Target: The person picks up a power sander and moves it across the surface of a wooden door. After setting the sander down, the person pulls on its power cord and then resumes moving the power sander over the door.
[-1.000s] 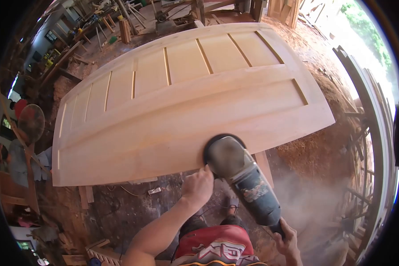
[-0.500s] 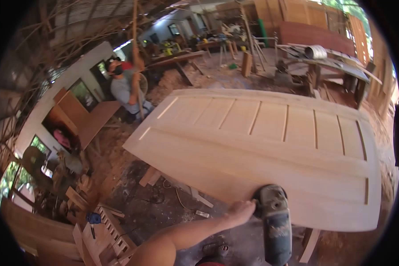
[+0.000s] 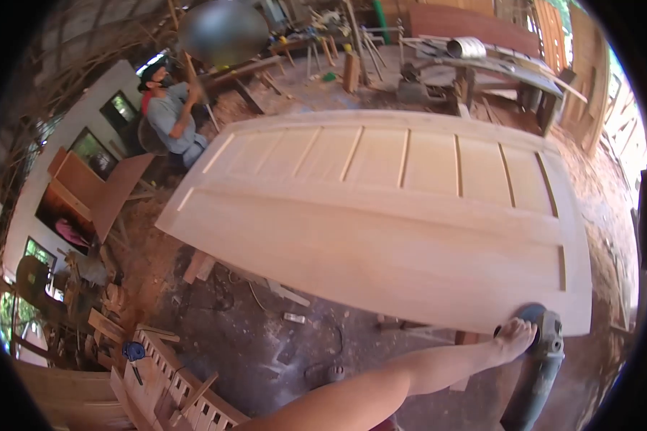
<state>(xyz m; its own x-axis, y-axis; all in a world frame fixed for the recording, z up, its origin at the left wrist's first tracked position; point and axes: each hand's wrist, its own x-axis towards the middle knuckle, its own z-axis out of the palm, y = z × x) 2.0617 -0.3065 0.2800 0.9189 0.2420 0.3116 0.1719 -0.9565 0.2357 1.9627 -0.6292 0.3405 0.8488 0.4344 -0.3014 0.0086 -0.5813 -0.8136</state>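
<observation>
My left hand (image 3: pixel 516 336) is closed around the side handle near the head of a dark angle grinder (image 3: pixel 533 388). The grinder's round disc (image 3: pixel 530 313) rests at the near right edge of a large pale wooden door panel (image 3: pixel 352 244). Recessed strips and long grooves run across the panel's far half. The grinder's rear end runs out of the bottom of the picture, and my right hand is not visible.
Beyond the panel's left end stands a person (image 3: pixel 172 118) holding a long pole. A slatted wooden frame (image 3: pixel 187 388) lies low at left, beside a blue object (image 3: pixel 133 350). A cluttered workbench (image 3: pixel 510 79) with a metal can (image 3: pixel 466 48) stands behind.
My left hand and the grinder have moved right along the panel's near edge, toward its right corner. The view has shifted, and the person at the back has turned.
</observation>
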